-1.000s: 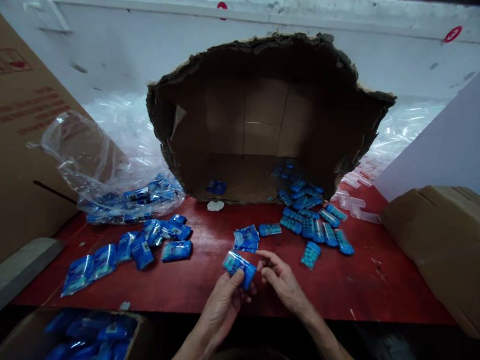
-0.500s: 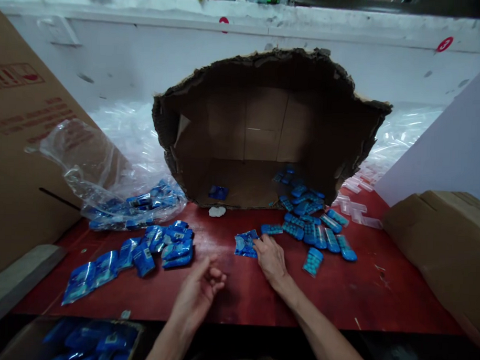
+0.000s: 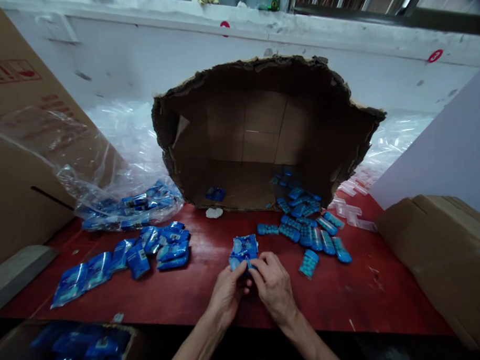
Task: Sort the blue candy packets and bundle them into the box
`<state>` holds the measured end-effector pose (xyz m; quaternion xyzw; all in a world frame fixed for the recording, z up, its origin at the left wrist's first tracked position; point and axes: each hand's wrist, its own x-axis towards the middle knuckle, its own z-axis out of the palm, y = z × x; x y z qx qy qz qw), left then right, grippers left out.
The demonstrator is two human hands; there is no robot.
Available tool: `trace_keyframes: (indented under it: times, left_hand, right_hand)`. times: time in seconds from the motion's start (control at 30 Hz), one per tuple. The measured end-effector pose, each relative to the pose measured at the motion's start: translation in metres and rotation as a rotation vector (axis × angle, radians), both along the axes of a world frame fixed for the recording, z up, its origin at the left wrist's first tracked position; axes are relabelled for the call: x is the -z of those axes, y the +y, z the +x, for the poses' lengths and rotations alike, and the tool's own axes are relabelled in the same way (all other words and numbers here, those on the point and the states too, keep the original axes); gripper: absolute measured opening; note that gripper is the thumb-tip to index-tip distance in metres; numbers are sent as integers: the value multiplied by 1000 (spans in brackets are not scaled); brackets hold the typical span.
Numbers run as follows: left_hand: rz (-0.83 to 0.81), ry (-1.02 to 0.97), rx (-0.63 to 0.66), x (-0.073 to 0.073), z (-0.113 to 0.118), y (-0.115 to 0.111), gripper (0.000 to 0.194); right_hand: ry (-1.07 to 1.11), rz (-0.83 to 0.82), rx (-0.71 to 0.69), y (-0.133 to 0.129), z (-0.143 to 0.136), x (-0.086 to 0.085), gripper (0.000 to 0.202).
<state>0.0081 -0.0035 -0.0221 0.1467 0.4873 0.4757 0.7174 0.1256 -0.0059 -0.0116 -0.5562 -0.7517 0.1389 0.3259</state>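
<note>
Packet (image 3: 234, 263), blue, toward front edge of desk (image 3: 338, 309): now pinched by fingers of left hand (image 3: 225, 296), empty moments earlier, and right hand (image 3: 274, 289), so two-handed handling resumes.

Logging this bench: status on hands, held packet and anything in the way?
Left grip holding a blue packet, mostly hidden. Right grip fingering its edge. Blue wrappers just beyond, nothing visibly blocking.

The head camera is looking forward and down across the tabletop (image 3: 385, 303) toward the wall (image 3: 169, 54). It is viewing the left hand (image 3: 225, 292) and right hand (image 3: 274, 287) from near.
</note>
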Motion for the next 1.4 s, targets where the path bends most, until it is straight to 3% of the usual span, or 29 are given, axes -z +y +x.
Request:
trace_keyframes:
  times: [0.1,0.2,0.27,0.4,0.53,0.7,0.83,0.93,1.1,1.2,1.4]
  left_hand:
    - [42,56,54,1,-1,-1,25]
    - [90,171,90,7,-2,-2,27]
    - [127,224,73,12,-1,0,28]
    - [117,211,71,13,1,3,31]
    - [55,110,190,5,-8,2,28]
    - [28,115,200,1,-23,-7,26]
    - [65,172,108,2,-20,-6,26]
    - [94,199,55,5,-13,-1,26]
    - [159,217,142,9,-7,2,27]
    - [156,263,192,10,-5,0,28]
    - [183,303,161,13,7,-2,30]
  right_hand:
    - [301,-171,25,8,6,0,35]
    - [446,-396,-59,16,8,2,20]
    - [432,-446,-73,16,6,4,26]
    - [272,-422,41,16,2,8,33]
    - [155,-414,121,31,1,10,36]
    - [-7,-444,118,46,-2,9,14]
    - [-78,-428,139,39,4,0,38]
    - [61,-339,221,31,13,-5,42]
    - [588,-630,-86,19,12,4,26]
    - [620,-636,-50,12,9,7,26]
    - [487,-455,16,-1,12,-1,27]
